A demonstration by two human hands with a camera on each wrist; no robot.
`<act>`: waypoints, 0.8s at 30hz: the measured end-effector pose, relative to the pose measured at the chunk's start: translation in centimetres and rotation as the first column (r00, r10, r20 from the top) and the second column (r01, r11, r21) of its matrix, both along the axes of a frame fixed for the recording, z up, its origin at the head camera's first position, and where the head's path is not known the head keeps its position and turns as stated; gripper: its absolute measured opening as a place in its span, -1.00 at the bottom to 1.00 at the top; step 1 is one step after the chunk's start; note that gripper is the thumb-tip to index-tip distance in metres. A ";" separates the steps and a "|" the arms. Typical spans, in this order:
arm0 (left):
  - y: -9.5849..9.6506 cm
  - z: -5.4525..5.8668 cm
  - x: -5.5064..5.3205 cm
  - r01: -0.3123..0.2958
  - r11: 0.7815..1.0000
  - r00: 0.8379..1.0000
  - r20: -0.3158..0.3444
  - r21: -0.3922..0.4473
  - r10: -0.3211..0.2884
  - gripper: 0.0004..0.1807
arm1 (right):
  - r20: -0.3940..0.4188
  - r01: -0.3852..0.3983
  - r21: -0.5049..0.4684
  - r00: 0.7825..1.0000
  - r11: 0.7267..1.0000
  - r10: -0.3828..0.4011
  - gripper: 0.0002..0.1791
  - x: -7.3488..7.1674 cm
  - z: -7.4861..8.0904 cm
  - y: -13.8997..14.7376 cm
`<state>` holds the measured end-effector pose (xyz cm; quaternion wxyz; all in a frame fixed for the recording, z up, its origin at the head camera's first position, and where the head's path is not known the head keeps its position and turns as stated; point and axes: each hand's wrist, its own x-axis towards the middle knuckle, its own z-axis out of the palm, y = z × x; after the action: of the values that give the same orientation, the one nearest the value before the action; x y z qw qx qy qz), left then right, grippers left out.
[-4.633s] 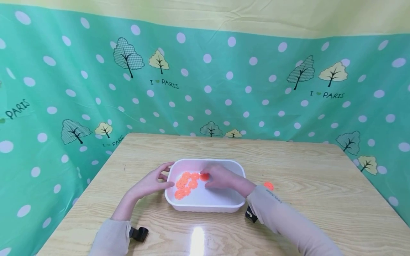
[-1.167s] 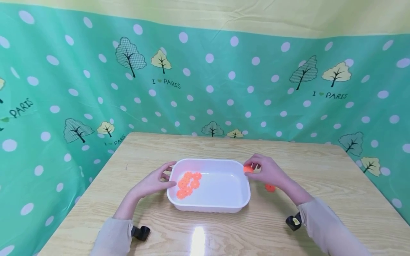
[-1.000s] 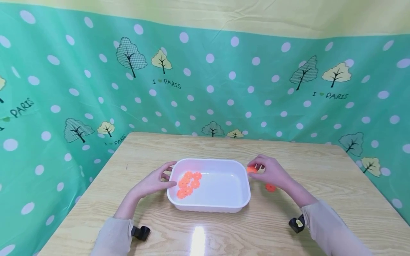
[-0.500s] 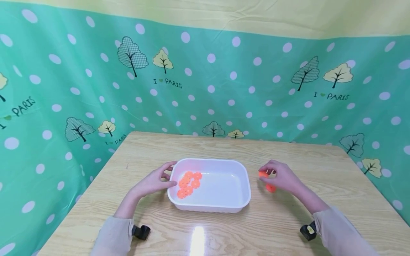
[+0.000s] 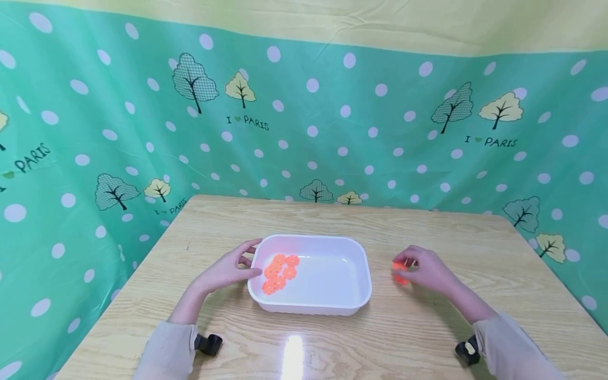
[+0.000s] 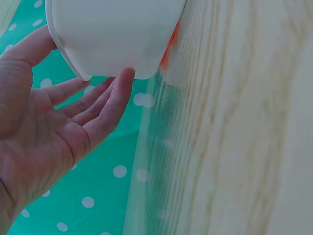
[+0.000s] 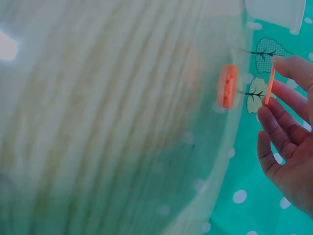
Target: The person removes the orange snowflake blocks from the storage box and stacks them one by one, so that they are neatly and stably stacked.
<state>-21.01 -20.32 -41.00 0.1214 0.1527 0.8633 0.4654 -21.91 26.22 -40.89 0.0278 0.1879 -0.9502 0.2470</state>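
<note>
My left hand [image 5: 230, 271] holds the left end of a white plastic tub [image 5: 313, 309], thumb at the rim and fingers along the outer wall. In the left wrist view, fingertips reach the wall of the tub [image 6: 112, 39]. Several orange flower-shaped discs [image 5: 273, 272] lie inside at its left. To the right of the tub, my right hand [image 5: 427, 269] pinches a thin orange disc [image 7: 270, 83] on edge between thumb and fingertips. Close below it, a thicker orange piece [image 7: 227, 85], like stacked discs, sits on the table, partly covered by the held disc in the head view.
The wooden table [image 5: 332, 345] carries the tub and the orange piece. A green dotted curtain [image 5: 332, 126] hangs behind the table and along both sides. Black wrist cameras [image 5: 209, 344] sit under both forearms.
The right hand was inside the tub among the discs; it has come out over the right rim with one disc, moving right and down to the orange piece. The left hand stays put.
</note>
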 end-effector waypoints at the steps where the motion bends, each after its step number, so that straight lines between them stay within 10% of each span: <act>1: 0.0 0.0 0.0 -0.001 1.000 1.000 0.002 -0.001 0.001 -0.18 | 0.006 0.000 0.001 1.000 1.000 0.000 -0.75 0.0 -0.1 0.1; 24: 0.1 0.1 0.0 -0.010 1.000 1.000 0.002 -0.022 0.010 -0.16 | 0.083 -0.007 0.011 0.997 1.000 0.006 -0.77 0.4 -1.6 1.0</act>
<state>-20.97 -20.19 -40.87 0.1217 0.1465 0.8689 0.4568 -21.55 27.22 -42.47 -0.0135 0.1810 -0.9512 0.2494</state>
